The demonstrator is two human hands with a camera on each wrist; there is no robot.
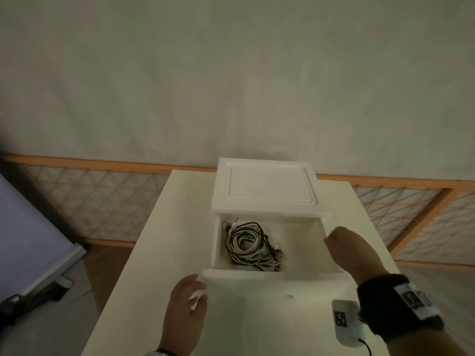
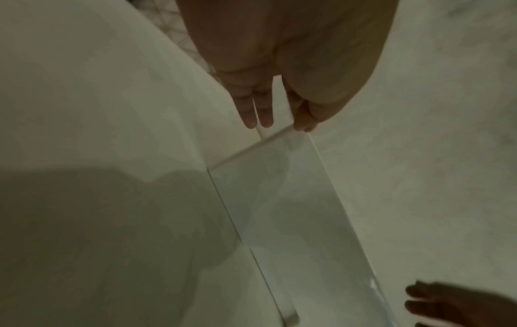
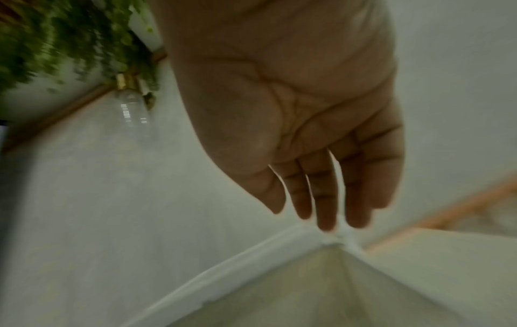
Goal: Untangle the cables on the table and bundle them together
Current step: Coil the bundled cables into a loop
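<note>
A tangled coil of black and white cables [image 1: 250, 246] lies in the left half of an open white drawer [image 1: 257, 274]. The drawer is pulled out of a white box [image 1: 264, 186] on the white table [image 1: 154, 253]. My left hand [image 1: 199, 291] [image 2: 279, 126] touches the drawer front's left corner with straight fingers and holds nothing. My right hand [image 1: 331, 240] [image 3: 321, 219] hovers over the drawer's right side, empty, its fingers relaxed and pointing down near the back right corner. The cables do not show in either wrist view.
A wooden lattice rail [image 1: 108, 201] runs behind the table. A pale panel [image 1: 30, 240] leans at the far left above the brown floor. A green plant [image 3: 56, 33] and a clear bottle [image 3: 131, 106] appear in the right wrist view. The drawer's right half holds nothing.
</note>
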